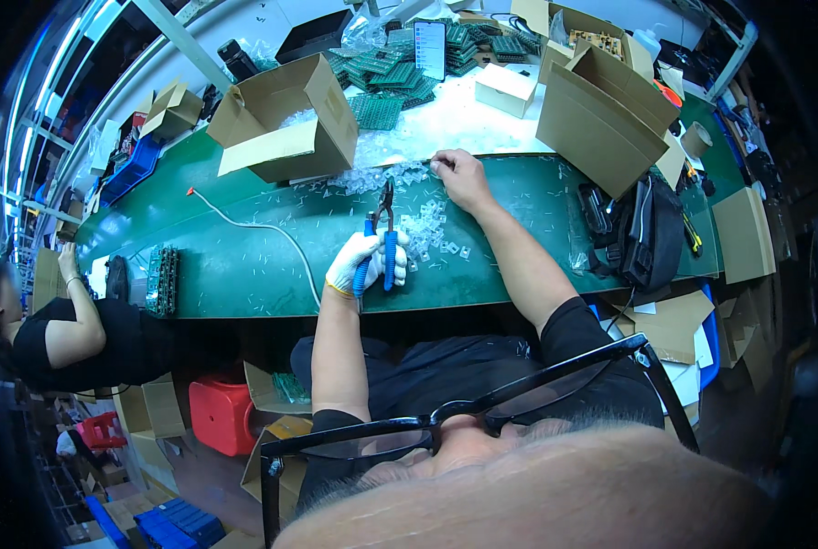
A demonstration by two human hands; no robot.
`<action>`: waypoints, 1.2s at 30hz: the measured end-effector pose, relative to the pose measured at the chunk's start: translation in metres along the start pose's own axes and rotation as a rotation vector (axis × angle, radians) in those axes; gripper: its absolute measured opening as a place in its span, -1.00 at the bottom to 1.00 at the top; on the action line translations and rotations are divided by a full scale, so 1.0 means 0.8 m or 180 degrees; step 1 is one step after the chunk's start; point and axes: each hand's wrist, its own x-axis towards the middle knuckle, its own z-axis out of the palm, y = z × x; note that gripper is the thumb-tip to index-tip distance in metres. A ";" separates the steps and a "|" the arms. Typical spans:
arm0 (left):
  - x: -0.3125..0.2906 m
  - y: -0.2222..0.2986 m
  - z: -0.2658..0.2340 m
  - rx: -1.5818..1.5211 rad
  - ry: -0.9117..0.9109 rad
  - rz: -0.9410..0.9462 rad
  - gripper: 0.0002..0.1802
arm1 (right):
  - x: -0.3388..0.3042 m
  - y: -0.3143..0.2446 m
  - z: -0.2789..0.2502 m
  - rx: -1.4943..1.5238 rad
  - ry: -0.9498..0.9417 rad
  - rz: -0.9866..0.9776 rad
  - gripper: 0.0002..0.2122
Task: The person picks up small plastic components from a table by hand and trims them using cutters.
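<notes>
My gloved left hand (363, 259) grips blue-handled pliers (383, 240); my right hand (461, 176), at 1 o'clock, pinches clear plastic pieces (425, 226) on the counter (244, 256).

An open box (285, 119) stands on the bench (244, 256), circuit boards (400, 69) behind it

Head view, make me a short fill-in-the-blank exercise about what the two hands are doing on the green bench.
1. The left hand wears a white ____.
2. It holds pliers whose grips are ____.
3. The bare right hand reaches into a pile of small clear ____ parts.
4. The open box behind the pile is made of ____.

Missing words: glove; blue; plastic; cardboard
</notes>
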 end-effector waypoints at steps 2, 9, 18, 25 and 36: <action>0.000 0.001 0.001 0.0046 0.0006 -0.0027 -0.15 | 0.001 -0.001 -0.001 0.0492 0.0005 0.0147 -0.80; 0.004 0.001 0.015 0.0071 0.0017 0.0076 -0.24 | -0.006 -0.006 -0.008 0.3670 -0.1012 0.1288 -0.75; 0.008 0.003 0.016 0.0276 0.0157 -0.0151 -0.31 | -0.026 -0.041 -0.008 0.3811 -0.1361 0.1421 -0.78; 0.010 0.002 0.014 0.0327 0.0198 -0.0229 -0.33 | -0.030 -0.046 -0.009 0.3403 -0.1259 0.1065 -0.80; 0.009 0.003 0.022 0.0482 0.0319 -0.0269 -0.32 | -0.029 -0.051 -0.012 0.2952 -0.1342 0.0930 -0.88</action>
